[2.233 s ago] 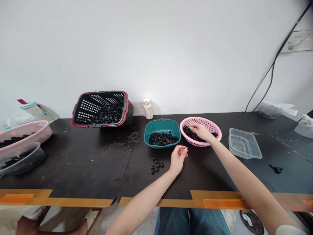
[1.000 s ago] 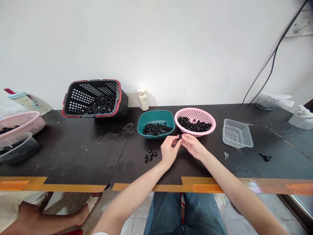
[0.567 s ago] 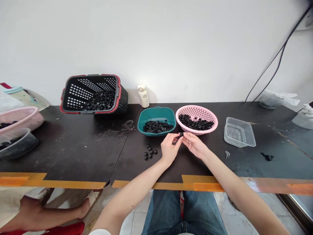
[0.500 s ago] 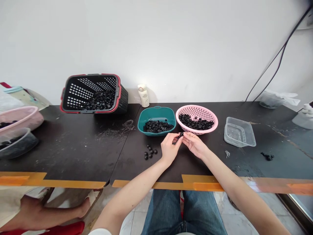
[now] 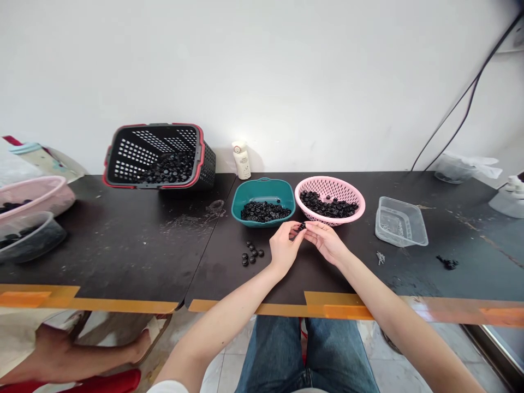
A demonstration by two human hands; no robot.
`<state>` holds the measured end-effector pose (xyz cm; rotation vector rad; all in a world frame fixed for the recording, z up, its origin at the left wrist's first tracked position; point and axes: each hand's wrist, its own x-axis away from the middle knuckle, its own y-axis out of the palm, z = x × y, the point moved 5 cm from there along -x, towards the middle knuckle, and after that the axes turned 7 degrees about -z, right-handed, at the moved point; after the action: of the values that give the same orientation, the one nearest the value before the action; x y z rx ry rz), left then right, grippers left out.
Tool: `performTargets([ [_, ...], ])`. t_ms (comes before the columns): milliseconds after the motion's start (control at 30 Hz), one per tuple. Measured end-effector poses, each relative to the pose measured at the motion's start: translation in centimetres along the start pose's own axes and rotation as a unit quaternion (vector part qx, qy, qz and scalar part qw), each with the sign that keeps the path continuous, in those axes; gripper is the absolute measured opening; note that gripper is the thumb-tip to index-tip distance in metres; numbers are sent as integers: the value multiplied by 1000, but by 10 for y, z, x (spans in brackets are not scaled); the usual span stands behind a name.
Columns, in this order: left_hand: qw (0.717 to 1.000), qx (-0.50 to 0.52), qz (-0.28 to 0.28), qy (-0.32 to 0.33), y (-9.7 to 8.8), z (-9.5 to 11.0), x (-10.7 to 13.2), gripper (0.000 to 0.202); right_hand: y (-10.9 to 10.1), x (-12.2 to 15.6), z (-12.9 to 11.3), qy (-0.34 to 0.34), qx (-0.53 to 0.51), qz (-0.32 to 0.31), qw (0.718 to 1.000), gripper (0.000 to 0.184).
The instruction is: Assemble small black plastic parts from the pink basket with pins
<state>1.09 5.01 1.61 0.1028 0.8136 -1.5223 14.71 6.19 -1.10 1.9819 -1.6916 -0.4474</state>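
Note:
My left hand (image 5: pixel 284 243) and my right hand (image 5: pixel 323 240) meet in front of the two baskets, fingertips closed together on a small black round part (image 5: pixel 302 226). Its finer details are too small to make out. Just behind my left hand stands a teal basin (image 5: pixel 241 192) with many small black ring-like parts. Behind my right hand is a pink perforated basket (image 5: pixel 352 188) holding more black pieces. To the left of my left hand, several black round caps (image 5: pixel 252 254) lie loose on the dark table (image 5: pixel 164 234).
A black basket with red trim (image 5: pixel 200 155) leans on its side at back left, black parts inside. Nearby stands a white bottle (image 5: pixel 242 161). On the right are a clear tray (image 5: pixel 401 221), small pins (image 5: pixel 380 257) and black bits (image 5: pixel 447 262). Another person's leg (image 5: pixel 90 357) shows below.
My fingers have shifted slightly around the small black part, which looks turned a little. Both hands stay in nearly the same place.

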Motion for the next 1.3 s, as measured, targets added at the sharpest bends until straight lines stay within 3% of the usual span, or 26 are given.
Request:
performTargets([
  [300, 997, -60, 0, 47, -4, 3, -1, 18, 3, 3, -2, 5, 23, -8, 1000, 17],
  [533, 989, -115, 0, 93, -7, 8, -1, 15, 13, 9, -5, 37, 17, -65, 997, 21],
  [700, 982, -141, -12, 128, -5, 11, -1, 16, 11, 9, -3, 55, 16, -67, 996, 21],
  [967, 999, -16, -27, 22, -7, 2, -10, 34, 6, 2, 0, 14, 9, -24, 1000, 23],
  [1167, 994, 63, -92, 15, -2, -7, -15, 26, 4, 0, -3, -20, 44, -13, 999, 32],
  [1300, 991, 101, -83, 2, -2, -10, -15, 23, 2, -1, -3, -45, 73, -12, 996, 25],
])
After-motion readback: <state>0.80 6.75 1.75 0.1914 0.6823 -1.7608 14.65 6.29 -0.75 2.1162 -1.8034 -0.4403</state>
